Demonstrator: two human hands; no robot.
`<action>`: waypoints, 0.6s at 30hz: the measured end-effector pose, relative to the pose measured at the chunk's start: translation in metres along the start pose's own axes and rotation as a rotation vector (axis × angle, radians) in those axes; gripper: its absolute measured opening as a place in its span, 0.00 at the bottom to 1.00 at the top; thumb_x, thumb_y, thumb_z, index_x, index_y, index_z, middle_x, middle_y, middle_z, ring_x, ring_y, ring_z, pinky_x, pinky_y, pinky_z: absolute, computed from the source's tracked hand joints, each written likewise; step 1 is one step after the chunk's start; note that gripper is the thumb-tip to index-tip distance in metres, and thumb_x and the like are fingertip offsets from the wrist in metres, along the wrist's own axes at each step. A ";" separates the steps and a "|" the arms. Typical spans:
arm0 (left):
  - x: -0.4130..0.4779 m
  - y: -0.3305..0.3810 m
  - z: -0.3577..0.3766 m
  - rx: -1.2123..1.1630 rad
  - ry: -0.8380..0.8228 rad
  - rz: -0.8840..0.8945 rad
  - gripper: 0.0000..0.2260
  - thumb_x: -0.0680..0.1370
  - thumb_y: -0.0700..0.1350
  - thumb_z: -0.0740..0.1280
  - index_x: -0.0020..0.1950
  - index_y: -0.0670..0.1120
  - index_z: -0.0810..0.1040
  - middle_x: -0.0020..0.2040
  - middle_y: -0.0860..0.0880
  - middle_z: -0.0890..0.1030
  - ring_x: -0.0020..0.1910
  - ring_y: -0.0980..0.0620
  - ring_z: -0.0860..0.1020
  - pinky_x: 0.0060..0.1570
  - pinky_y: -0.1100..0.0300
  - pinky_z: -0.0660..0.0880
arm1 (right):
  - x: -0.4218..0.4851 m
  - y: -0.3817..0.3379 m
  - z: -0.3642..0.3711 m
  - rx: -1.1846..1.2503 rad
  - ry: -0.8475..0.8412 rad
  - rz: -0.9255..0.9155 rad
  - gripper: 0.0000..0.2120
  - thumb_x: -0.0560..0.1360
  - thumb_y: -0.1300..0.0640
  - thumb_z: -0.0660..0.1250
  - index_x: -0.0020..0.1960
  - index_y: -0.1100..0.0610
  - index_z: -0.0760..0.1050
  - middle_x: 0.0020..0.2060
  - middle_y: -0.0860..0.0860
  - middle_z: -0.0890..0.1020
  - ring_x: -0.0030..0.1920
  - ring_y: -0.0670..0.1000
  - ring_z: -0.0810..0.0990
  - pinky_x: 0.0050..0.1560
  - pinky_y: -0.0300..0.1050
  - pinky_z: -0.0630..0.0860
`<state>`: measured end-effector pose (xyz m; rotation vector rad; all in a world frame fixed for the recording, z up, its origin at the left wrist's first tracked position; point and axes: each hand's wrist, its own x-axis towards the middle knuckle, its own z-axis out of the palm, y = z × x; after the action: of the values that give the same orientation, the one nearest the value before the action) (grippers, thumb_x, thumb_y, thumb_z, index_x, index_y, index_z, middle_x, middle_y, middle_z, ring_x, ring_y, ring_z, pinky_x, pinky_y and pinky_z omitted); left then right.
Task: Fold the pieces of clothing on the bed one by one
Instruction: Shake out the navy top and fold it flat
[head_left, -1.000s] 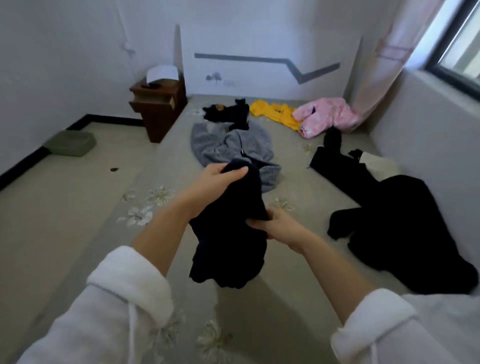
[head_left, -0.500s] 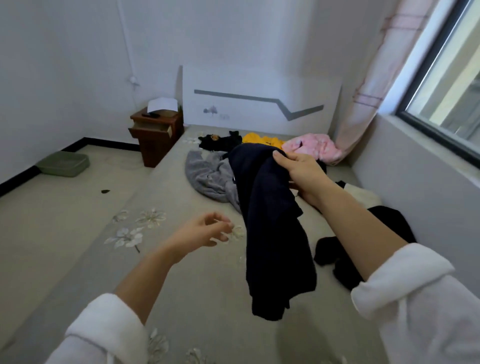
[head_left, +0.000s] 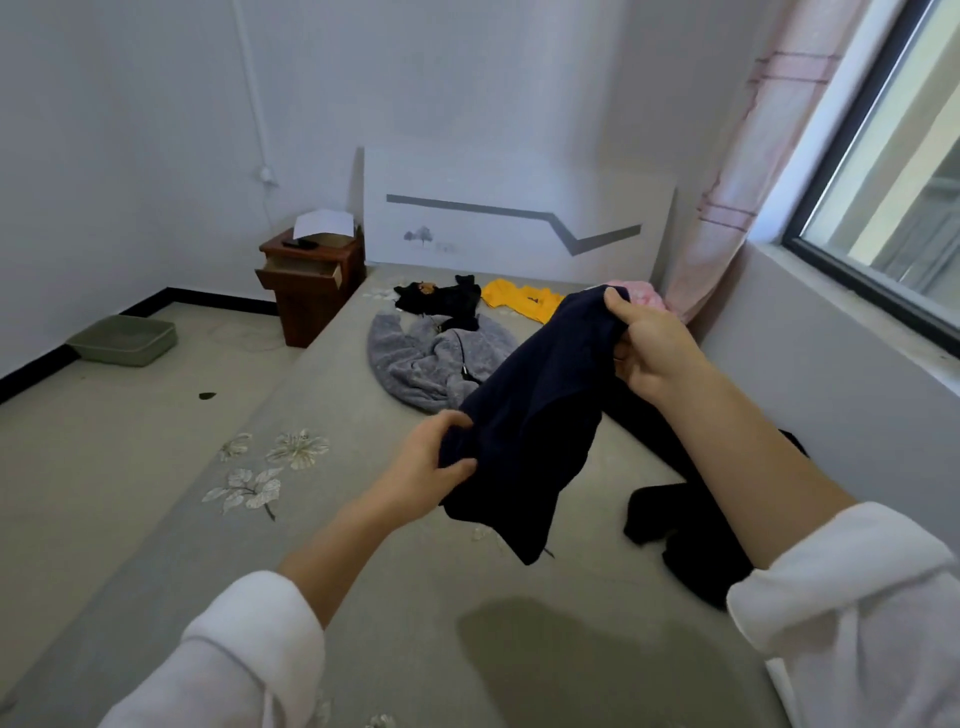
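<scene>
A dark navy garment (head_left: 535, 410) hangs in the air above the bed (head_left: 395, 571), stretched between both hands. My right hand (head_left: 649, 345) grips its upper end, raised at the right. My left hand (head_left: 434, 462) grips its lower left edge, lower and nearer to me. On the bed further back lie a grey fleece jacket (head_left: 426, 358), a small black garment (head_left: 441, 299), a yellow garment (head_left: 519, 301) and a pink one (head_left: 644, 293), partly hidden behind my right hand. A black garment (head_left: 680, 525) lies on the bed at the right, partly hidden by my right arm.
A white headboard (head_left: 509, 213) stands at the far end of the bed. A brown nightstand (head_left: 311, 280) with an open drawer stands left of it. A green tray (head_left: 124, 340) sits on the floor at the left. A wall, curtain and window (head_left: 893, 182) border the right side.
My left hand, empty half a second ago, now grips the navy garment's lower edge. The right hand has lowered slightly, and the garment is stretched between both hands instead of hanging straight.
</scene>
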<state>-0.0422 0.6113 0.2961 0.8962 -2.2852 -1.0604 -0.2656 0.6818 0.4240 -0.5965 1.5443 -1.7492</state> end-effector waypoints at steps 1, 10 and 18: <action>0.001 0.001 -0.001 -0.003 -0.070 -0.005 0.30 0.72 0.42 0.73 0.71 0.49 0.65 0.65 0.53 0.68 0.62 0.56 0.68 0.59 0.68 0.69 | -0.001 -0.003 -0.001 0.032 -0.006 0.003 0.13 0.79 0.53 0.65 0.61 0.57 0.74 0.52 0.55 0.81 0.47 0.53 0.80 0.46 0.47 0.78; 0.008 0.030 0.003 -0.428 0.032 -0.118 0.10 0.79 0.31 0.58 0.52 0.42 0.77 0.35 0.51 0.79 0.30 0.59 0.74 0.31 0.65 0.69 | 0.003 -0.015 -0.021 0.061 0.104 -0.001 0.10 0.79 0.55 0.65 0.58 0.57 0.75 0.49 0.55 0.80 0.40 0.50 0.79 0.39 0.45 0.78; 0.033 0.085 -0.072 -0.475 -0.102 -0.129 0.11 0.81 0.46 0.59 0.47 0.47 0.80 0.34 0.51 0.83 0.31 0.56 0.80 0.30 0.67 0.72 | 0.023 -0.001 -0.068 -0.387 0.296 -0.039 0.06 0.73 0.63 0.70 0.48 0.64 0.77 0.38 0.58 0.77 0.33 0.50 0.73 0.27 0.40 0.71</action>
<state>-0.0499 0.5943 0.4109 0.8098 -1.9361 -1.6481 -0.3308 0.7076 0.4104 -0.5729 2.1184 -1.6302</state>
